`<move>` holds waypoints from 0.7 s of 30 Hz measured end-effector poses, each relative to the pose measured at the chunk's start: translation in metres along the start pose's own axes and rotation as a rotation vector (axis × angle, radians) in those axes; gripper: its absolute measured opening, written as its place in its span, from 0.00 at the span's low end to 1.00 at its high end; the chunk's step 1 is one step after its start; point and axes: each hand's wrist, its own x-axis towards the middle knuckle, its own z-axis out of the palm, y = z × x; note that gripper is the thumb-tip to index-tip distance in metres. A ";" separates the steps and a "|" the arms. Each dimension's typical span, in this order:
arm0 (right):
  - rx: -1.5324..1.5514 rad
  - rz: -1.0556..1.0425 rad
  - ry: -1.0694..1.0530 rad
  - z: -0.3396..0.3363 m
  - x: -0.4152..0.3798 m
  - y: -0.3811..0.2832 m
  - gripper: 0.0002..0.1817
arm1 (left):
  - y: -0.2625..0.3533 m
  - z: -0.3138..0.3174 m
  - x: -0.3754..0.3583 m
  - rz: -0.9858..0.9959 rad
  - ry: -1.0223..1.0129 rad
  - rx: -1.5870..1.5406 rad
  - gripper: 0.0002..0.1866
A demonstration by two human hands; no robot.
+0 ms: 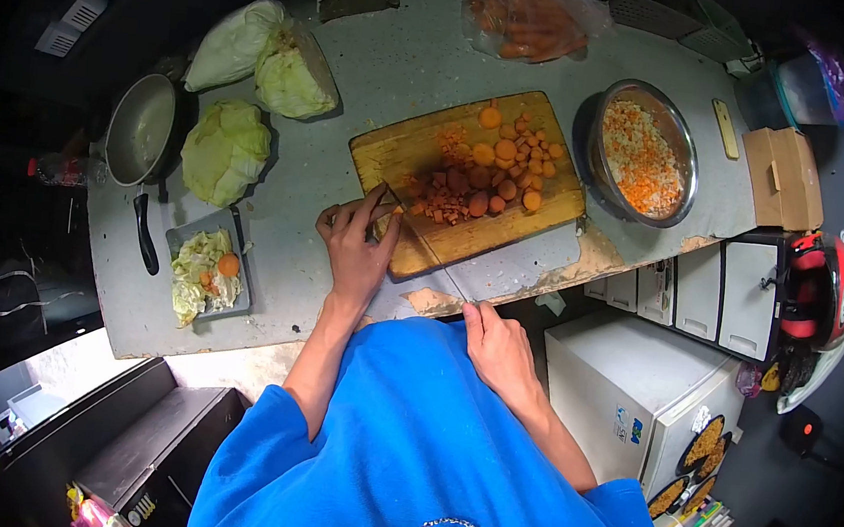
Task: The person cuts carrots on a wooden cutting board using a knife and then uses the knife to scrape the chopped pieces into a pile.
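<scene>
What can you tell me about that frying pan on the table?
The frying pan is round and shallow, with a pale grey inside that looks bare, a thin shiny rim, and a long black handle, probably plastic. It sits open side up near the left end of the grey table, beside a cabbage, its handle pointing toward the near side. Nobody is touching it.
</scene>
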 end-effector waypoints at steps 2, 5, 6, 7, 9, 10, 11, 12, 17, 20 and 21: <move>-0.027 0.004 -0.004 0.001 0.001 -0.002 0.26 | 0.001 0.001 -0.002 0.001 0.008 0.011 0.25; -0.074 0.035 -0.029 0.002 0.003 -0.005 0.26 | 0.000 0.003 -0.005 0.001 0.021 0.015 0.26; -0.071 0.037 -0.048 0.002 0.005 -0.004 0.27 | -0.001 0.004 -0.004 0.001 0.032 0.010 0.27; -0.068 0.039 -0.066 0.002 0.007 -0.004 0.28 | -0.002 0.004 -0.005 0.003 0.037 0.010 0.27; 0.019 0.016 -0.045 0.009 0.010 0.007 0.28 | -0.002 0.005 -0.005 0.005 0.049 0.002 0.26; 0.109 -0.002 -0.032 0.012 0.011 0.010 0.28 | -0.002 0.006 -0.005 0.005 0.055 0.000 0.26; 0.106 -0.004 -0.035 0.013 0.011 0.013 0.28 | -0.002 0.006 -0.007 -0.004 0.053 -0.014 0.26; 0.145 0.003 -0.036 0.012 0.010 0.011 0.27 | -0.003 0.006 -0.010 -0.016 0.050 -0.025 0.26; 0.173 -0.001 -0.030 0.009 0.005 0.007 0.25 | 0.000 0.006 -0.011 -0.056 0.058 -0.062 0.29; 0.160 -0.003 -0.028 0.011 0.005 0.006 0.25 | -0.001 0.007 -0.011 -0.049 0.066 -0.061 0.31; 0.153 -0.013 -0.008 0.012 0.004 0.007 0.25 | -0.001 0.007 -0.011 -0.038 0.067 -0.048 0.31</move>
